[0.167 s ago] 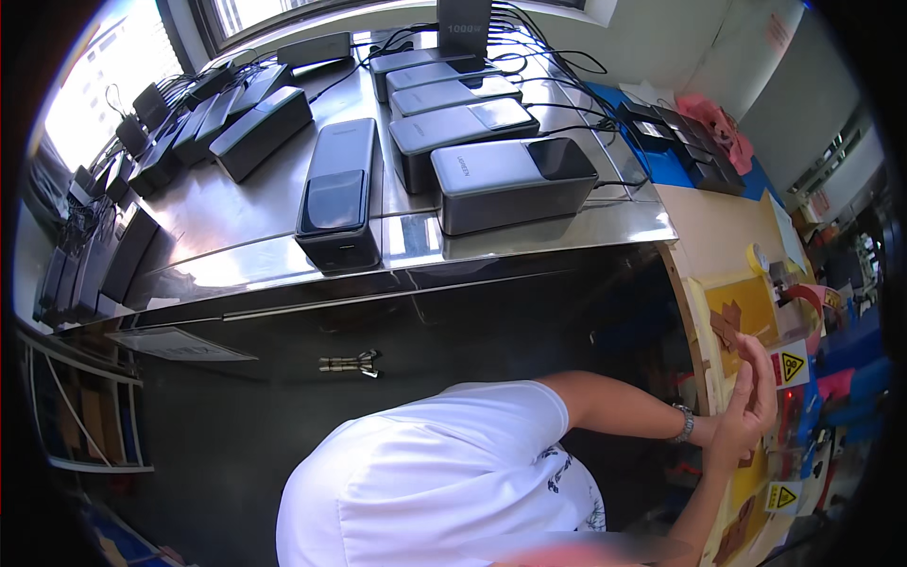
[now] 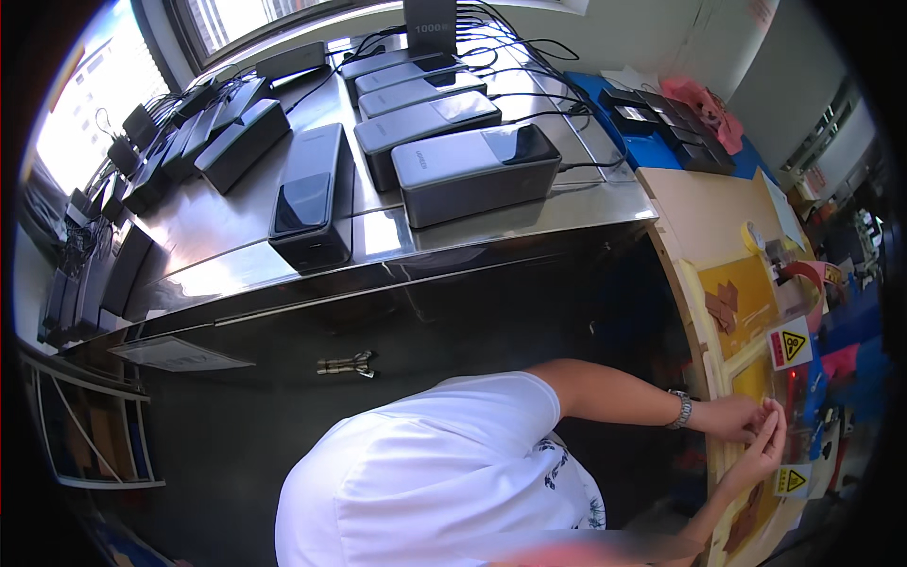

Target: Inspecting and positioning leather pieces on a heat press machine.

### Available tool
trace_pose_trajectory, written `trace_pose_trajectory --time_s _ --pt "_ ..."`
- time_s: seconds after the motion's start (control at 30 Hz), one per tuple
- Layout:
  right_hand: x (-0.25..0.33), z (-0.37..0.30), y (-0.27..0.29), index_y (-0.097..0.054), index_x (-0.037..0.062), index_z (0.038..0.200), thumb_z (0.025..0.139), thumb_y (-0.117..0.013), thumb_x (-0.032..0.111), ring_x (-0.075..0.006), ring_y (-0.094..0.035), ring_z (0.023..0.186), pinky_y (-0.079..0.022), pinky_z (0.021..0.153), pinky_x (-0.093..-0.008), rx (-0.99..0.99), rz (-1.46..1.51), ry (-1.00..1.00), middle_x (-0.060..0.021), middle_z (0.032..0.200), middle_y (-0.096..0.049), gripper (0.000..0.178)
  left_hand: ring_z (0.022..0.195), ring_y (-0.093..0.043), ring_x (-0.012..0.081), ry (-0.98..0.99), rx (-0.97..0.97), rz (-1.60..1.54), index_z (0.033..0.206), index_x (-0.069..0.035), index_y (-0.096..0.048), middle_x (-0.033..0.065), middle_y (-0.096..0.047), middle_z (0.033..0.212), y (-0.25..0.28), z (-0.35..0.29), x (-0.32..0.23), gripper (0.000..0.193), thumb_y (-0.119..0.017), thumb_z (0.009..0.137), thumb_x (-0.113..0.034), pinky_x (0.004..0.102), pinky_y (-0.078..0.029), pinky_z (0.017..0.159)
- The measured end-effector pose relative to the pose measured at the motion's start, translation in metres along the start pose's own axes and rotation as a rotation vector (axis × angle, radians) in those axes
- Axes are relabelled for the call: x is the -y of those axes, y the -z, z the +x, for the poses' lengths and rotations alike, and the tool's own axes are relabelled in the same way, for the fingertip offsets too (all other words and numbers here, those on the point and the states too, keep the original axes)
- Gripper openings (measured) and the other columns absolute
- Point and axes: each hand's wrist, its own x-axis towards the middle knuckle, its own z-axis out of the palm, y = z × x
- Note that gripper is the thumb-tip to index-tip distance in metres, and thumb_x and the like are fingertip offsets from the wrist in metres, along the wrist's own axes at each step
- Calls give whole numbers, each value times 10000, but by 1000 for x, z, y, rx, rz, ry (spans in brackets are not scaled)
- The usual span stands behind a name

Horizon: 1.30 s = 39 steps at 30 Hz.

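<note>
My left hand [image 2: 732, 417], below a metal watch [image 2: 680, 408], reaches over the yellow-lined bench edge at the right. Its fingers are curled in against the fingertips of my right hand [image 2: 761, 452]. The right fingers are drawn together and angled upward, meeting the left ones. Anything between the fingertips is too small or hidden to make out. Brown flat pieces [image 2: 722, 306] lie on a yellow tray [image 2: 742, 276] just beyond the hands. More brown pieces [image 2: 743, 523] lie on the nearer yellow surface, partly behind my right forearm.
Grey power banks [image 2: 477, 175] with black cables stand on a steel table [image 2: 227, 269]. Beyond the wooden bench top [image 2: 690, 213], black boxes [image 2: 675, 132] sit on a blue mat. Yellow warning signs [image 2: 790, 346] and a tape roll [image 2: 753, 236] are along the bench's right side.
My right hand has moved down and away from the brown pieces on the upper tray. My left hand, hidden behind it before, now shows with its fingertips against the right ones. The view has shifted slightly.
</note>
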Motion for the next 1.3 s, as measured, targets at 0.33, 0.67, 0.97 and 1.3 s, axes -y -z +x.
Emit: trace_pose_trajectory --time_s 0.33,0.67,0.97,1.3 --pt "-59 -39 44 -727 -38 1270 1114 -629 171 -132 -707 1015 -552 905 -271 -177 122 -241 -91 1162 -767 278 686 -656 343 133 101 94 884 -5 -701 175 -673 768 27 3 -4 218 -752 946 -208 431 -500 649" --pt "-54 -54 45 -703 -40 1115 1055 -707 101 -119 -718 949 -547 863 -272 -172 230 -302 -50 991 -740 154 659 -563 94 297 253 36 926 14 -685 50 -648 747 4 13 -24 192 -726 1019 -149 294 -454 619" --pt "-48 -52 45 -683 -48 1073 1033 -710 82 -120 -674 869 -532 819 -281 -129 168 -240 -54 929 -720 139 833 -653 83 320 247 -49 1090 39 -685 33 -705 913 6 14 -24 150 -699 1045 -104 255 -524 770" --pt "-41 -50 37 -674 45 1334 978 -751 65 -158 -685 900 -556 844 -325 -96 213 -177 -75 998 -723 365 854 -660 61 417 209 -103 1280 -13 -670 -5 -716 905 22 8 -22 247 -675 1033 -4 220 -506 771"
